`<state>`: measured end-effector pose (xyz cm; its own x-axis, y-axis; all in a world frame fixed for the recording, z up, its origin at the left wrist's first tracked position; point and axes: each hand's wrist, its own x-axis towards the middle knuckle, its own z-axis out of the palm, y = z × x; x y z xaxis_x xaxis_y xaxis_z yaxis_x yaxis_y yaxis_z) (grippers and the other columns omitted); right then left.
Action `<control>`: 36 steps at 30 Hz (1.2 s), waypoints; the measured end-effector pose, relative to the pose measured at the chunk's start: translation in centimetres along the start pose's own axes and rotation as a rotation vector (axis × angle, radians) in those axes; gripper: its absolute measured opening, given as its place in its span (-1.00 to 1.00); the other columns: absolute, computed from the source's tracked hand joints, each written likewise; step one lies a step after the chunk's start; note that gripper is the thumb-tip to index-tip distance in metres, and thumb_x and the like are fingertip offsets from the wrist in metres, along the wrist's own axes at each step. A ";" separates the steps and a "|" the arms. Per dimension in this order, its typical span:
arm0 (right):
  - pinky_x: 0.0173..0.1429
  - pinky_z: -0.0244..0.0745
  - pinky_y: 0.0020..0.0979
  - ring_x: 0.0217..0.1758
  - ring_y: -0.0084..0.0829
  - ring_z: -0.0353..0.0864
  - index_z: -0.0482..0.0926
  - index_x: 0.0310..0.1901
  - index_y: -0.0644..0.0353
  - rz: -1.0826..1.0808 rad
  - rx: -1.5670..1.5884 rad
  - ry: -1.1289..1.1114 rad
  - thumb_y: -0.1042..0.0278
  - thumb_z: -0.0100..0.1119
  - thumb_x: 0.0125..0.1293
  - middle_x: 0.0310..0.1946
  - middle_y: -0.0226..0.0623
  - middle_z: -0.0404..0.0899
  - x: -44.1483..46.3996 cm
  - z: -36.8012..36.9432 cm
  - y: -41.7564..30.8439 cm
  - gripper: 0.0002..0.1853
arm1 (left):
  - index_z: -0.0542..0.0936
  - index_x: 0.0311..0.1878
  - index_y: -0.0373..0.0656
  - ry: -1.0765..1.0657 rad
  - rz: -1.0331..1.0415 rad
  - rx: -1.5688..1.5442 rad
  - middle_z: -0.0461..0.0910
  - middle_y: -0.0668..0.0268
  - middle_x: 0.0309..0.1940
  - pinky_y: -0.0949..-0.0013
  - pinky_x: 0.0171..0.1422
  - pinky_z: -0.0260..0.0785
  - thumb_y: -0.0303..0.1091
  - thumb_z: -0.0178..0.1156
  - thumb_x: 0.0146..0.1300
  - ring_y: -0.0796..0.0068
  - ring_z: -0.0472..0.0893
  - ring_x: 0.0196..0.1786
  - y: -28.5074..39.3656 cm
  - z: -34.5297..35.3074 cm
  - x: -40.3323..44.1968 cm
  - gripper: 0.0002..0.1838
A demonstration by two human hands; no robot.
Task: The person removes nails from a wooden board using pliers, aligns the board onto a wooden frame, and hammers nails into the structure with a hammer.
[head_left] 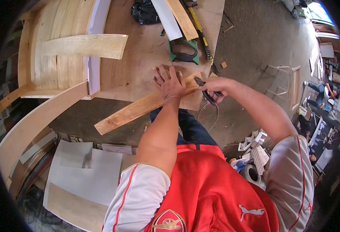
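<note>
My left hand (pixel 169 84) lies with spread fingers on a narrow wooden board (pixel 133 112), pressing it against the plywood tabletop (pixel 139 71). The board slants, and its lower left end sticks out past the table edge. In my right hand (pixel 217 89) are dark-handled pliers (pixel 206 89), fingers wrapped round the handles. The jaws of the pliers are at the board's right end; whether they grip anything there is too small to tell. A green-handled saw (pixel 184 52) lies just beyond my left hand.
A yellow and black tool (pixel 201 34) lies along the table's right edge, beside white and wooden strips (pixel 182 19). A black plastic bag (pixel 145 11) sits at the back. To the left stands a large wooden frame (pixel 94 69). People (pixel 324 94) are far off at right.
</note>
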<state>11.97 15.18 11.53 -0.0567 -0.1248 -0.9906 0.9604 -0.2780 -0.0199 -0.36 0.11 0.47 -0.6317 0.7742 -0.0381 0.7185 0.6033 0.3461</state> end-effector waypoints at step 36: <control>-0.53 0.56 -0.38 -0.60 -0.37 0.67 0.58 -0.31 0.36 -0.189 0.180 0.099 0.48 0.32 0.15 -0.54 -0.19 0.65 1.0 0.6 1.8 -0.85 | 0.53 0.30 -0.03 0.005 0.010 -0.028 0.18 -0.05 0.49 -0.37 0.50 0.00 -0.01 0.17 0.37 -0.28 -0.01 0.62 -0.2 0.3 0.1 -0.49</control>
<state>13.49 14.00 10.60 -0.1948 0.0365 -0.9802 0.8709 -0.4533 -0.1900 -0.45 0.13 0.08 -0.6260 0.7792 -0.0299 0.7164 0.5898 0.3728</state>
